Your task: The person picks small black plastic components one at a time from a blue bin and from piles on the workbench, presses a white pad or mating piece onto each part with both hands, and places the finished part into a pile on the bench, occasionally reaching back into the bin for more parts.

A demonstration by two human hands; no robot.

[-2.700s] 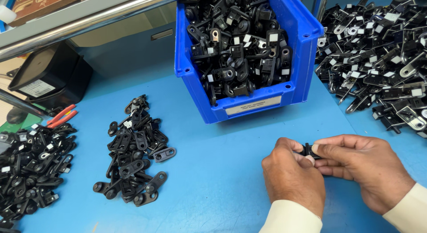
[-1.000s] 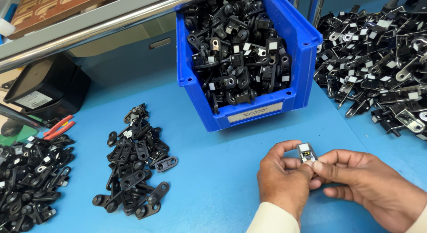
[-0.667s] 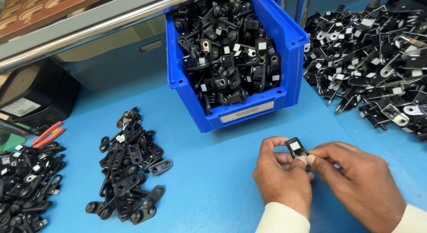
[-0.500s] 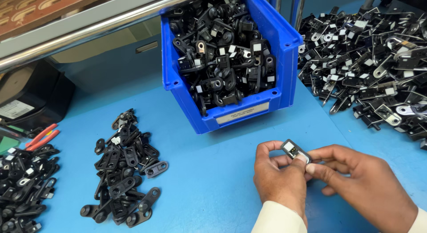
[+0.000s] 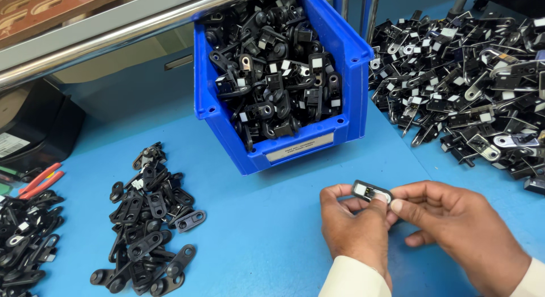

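Both my hands meet low on the blue table and hold one small black part (image 5: 370,191) with a pale square face. My left hand (image 5: 356,232) pinches its left end between thumb and fingers. My right hand (image 5: 460,229) grips its right end with thumb and forefinger. The part sits a little above the table, in front of the blue bin (image 5: 346,50), which is full of similar black parts.
A large heap of black and metal parts (image 5: 474,87) covers the table at the right. A smaller pile of black parts (image 5: 149,217) lies at the left, another heap (image 5: 22,246) at the far left beside red-handled pliers (image 5: 40,180). A metal rail (image 5: 102,41) runs behind.
The view has shifted, so bin and piles sit further left in frame. My hands have turned the small part so its pale face shows, and still hold it together.
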